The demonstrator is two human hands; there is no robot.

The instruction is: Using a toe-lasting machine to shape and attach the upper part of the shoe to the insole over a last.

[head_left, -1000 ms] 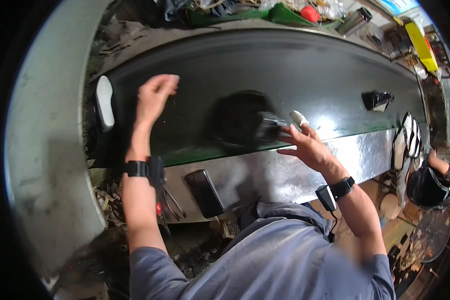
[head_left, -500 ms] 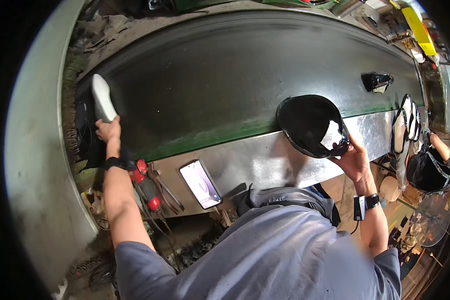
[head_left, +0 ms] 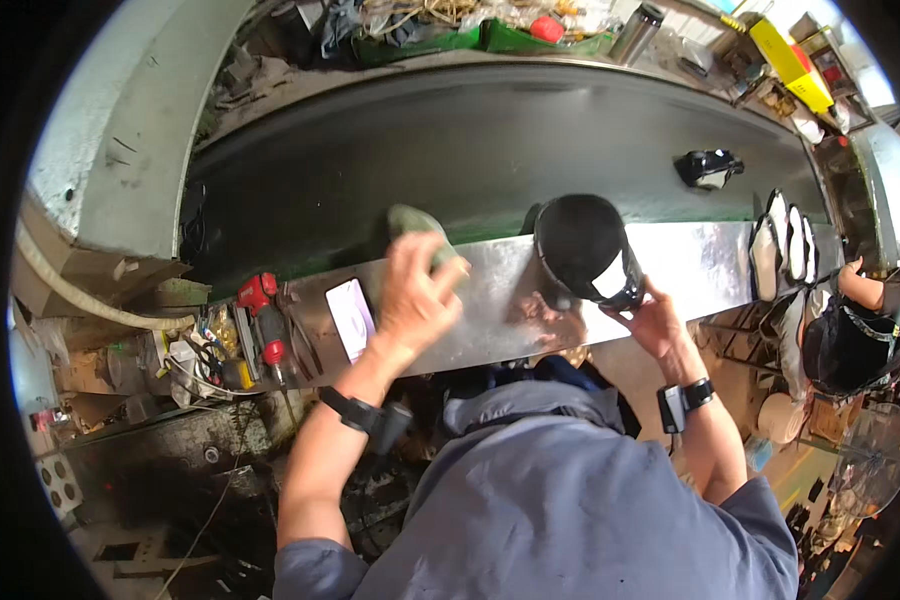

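My left hand [head_left: 420, 295] is closed around a shoe-shaped piece [head_left: 408, 217], over the belt's near edge. Motion smears it, and it looks grey-green here. In my right hand [head_left: 658, 318], thumb and fingers grip the lower right rim of a glossy black, open-topped, bucket-like piece [head_left: 575, 240]. A white patch shows at its lower right. The piece is above the metal ledge [head_left: 490, 290] along the dark conveyor belt [head_left: 370, 160]. Farther right on the belt lies a small black-and-white piece [head_left: 712, 168], perhaps a shoe upper.
A phone [head_left: 350, 318] and a red power tool [head_left: 260, 300] lie on the ledge to the left. Several dark-edged pale sole-shaped pieces [head_left: 765, 255] stand at the right end. Beyond them shows another person's hand [head_left: 860, 285]. Green bins [head_left: 420, 45] line the far side.
My left hand has come from the belt's far left toward the middle, carrying the shoe-shaped piece. My right hand still holds the black piece, now tilted more upright. The view has shifted.
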